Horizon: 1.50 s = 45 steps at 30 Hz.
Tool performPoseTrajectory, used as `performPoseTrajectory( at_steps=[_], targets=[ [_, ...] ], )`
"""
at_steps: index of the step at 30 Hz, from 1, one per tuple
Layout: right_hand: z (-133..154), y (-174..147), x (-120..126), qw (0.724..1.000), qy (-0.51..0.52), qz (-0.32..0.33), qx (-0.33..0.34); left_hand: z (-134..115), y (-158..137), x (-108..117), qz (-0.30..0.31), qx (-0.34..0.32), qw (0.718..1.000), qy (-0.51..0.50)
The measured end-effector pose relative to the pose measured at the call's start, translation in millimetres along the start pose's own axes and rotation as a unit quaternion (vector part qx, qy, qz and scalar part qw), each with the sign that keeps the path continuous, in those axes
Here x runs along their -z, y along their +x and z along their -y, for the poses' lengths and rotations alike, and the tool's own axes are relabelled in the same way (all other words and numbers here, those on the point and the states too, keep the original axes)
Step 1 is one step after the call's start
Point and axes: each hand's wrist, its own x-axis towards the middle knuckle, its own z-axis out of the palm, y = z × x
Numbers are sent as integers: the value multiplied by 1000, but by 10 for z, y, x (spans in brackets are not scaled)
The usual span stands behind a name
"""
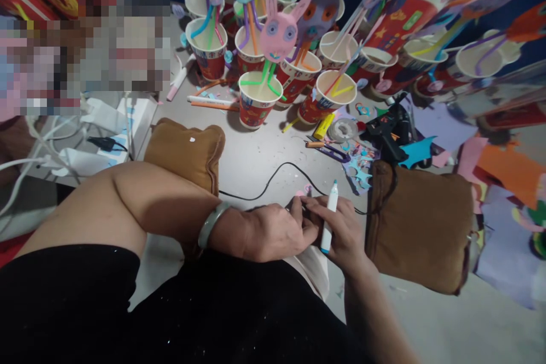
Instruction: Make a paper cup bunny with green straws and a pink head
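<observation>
A white marker (330, 219) with blue ends stands nearly upright in my right hand (347, 236), tucked between the fingers. My left hand (277, 233), with a pale bangle (212, 224) on its wrist, is closed with bent fingers against the right fingertips. Small pink paper bits (303, 191) show just beyond the fingers, and what the left fingers pinch is hidden. A black cable (267, 186) runs over the table past both hands. The nearest paper cup (258, 108) carries a pink rabbit face (279, 38) on green straws.
Brown cushions (183, 151) flank the hands, the larger cushion (420, 227) at right. Several cups with animal faces line the back. A black glue gun (386, 131), tape roll (343, 129) and paper scraps (360, 173) lie right. White power cords (55, 136) and another person (128, 40) are left.
</observation>
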Motion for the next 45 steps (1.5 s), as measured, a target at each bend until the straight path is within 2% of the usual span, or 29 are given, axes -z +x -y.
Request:
performPoseTrajectory(
  at_steps=[9, 18, 36, 45],
  targets=[
    [-13, -27, -34, 1000, 14, -13, -21, 4, -1, 24, -37, -57, 998, -4],
    [-12, -41, -23, 999, 35, -11, -33, 30, 18, 75, 31, -19, 999, -2],
    [-24, -69, -36, 998, 43, -9, -44, -15, -16, -58, -26, -3, 1000, 5],
    [-1, -39, -11, 998, 41, -2, -46, 15, 4, 47, 13, -6, 1000, -7]
  ],
)
